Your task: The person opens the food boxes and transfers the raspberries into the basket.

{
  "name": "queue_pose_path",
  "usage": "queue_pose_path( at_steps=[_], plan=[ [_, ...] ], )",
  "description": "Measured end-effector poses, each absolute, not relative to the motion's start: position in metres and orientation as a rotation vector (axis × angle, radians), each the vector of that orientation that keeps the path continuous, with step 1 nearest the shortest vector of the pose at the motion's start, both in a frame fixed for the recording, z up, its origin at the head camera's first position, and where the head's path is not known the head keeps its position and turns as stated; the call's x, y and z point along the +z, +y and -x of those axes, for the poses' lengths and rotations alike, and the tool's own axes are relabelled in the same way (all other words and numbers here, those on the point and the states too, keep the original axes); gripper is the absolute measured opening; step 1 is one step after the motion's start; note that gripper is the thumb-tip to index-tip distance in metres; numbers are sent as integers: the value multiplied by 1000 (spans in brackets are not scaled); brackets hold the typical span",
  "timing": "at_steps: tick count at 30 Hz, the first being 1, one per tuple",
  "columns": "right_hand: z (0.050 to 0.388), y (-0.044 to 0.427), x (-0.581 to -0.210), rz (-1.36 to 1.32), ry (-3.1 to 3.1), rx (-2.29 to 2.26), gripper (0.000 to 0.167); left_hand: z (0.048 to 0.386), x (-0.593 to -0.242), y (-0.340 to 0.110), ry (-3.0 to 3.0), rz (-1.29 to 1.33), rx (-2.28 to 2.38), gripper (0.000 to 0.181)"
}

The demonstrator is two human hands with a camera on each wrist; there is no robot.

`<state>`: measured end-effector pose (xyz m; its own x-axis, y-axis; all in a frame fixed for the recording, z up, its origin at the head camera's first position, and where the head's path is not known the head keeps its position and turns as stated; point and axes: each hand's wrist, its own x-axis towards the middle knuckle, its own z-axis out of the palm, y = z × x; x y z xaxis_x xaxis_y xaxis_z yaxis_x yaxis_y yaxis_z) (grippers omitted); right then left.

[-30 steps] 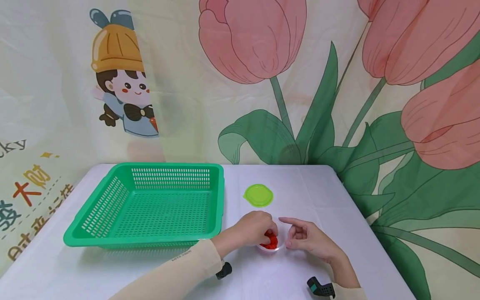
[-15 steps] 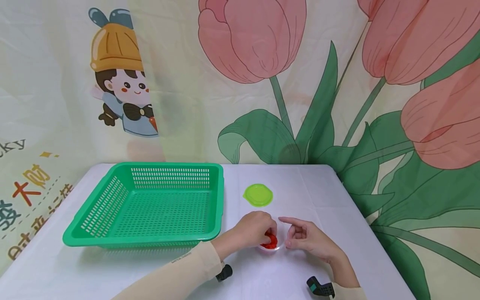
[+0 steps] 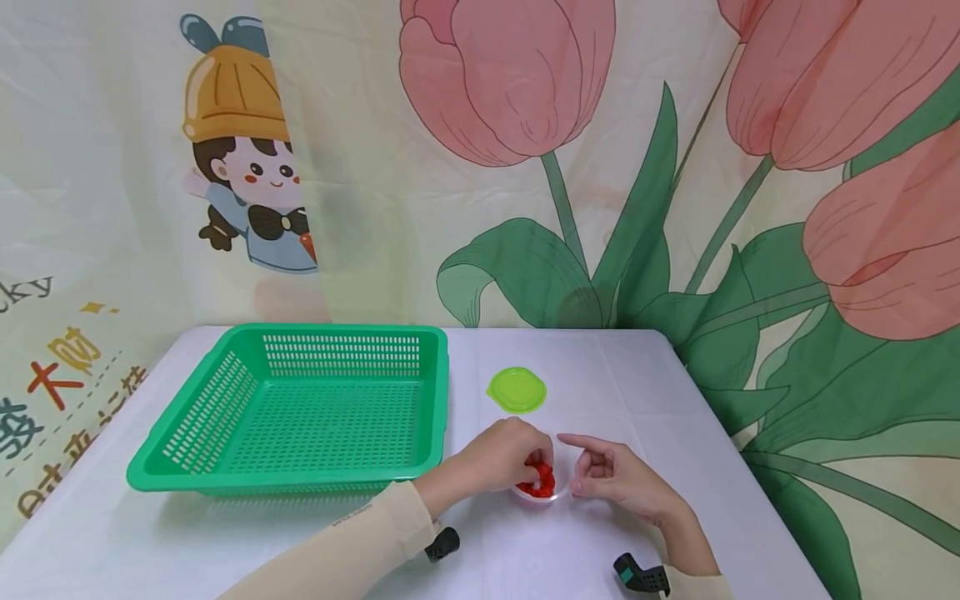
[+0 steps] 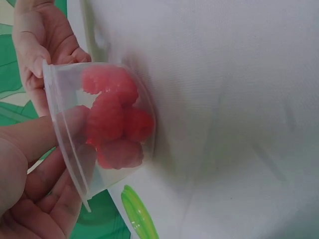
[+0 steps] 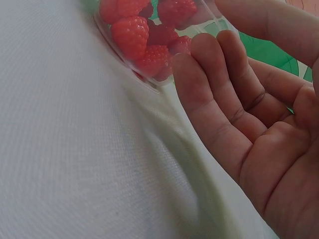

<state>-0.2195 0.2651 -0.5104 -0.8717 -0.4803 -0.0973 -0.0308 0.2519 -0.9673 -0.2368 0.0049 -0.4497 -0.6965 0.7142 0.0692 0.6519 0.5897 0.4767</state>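
- While the left hand is resting over the clear bowl, its fingers are bending down past the rim toward the raspberries; whether they are pinching one, I cannot tell.
- The right hand is lying just beside the bowl, its index finger stretching nearly straight, the others bending loosely and grasping nothing.
- The raspberries are clustering inside the bowl, which is standing upright on the white tablecloth between the hands.
- A lime-green lid is lying flat beyond the bowl.
- A green basket is standing on the person's left, apart from the bowl.
- Behind the table, a printed backdrop is showing pink tulips and a cartoon figure.
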Motion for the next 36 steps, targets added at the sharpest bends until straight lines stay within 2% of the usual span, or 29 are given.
queue_pose_path(
  at_steps=[8,21,28,36],
  plan=[
    [220,264,-509,470,2164,-1650,70,238,-433,-5,2670,-1146,800,14],
    [221,264,-509,448,2188,-1616,68,237,-378,-44,2719,-1198,905,12],
    [221,263,-509,439,2189,-1621,69,250,-354,-73,2787,-1189,912,13],
    [220,264,-509,457,2170,-1636,69,272,-343,-109,2836,-1043,955,14]
  ],
)
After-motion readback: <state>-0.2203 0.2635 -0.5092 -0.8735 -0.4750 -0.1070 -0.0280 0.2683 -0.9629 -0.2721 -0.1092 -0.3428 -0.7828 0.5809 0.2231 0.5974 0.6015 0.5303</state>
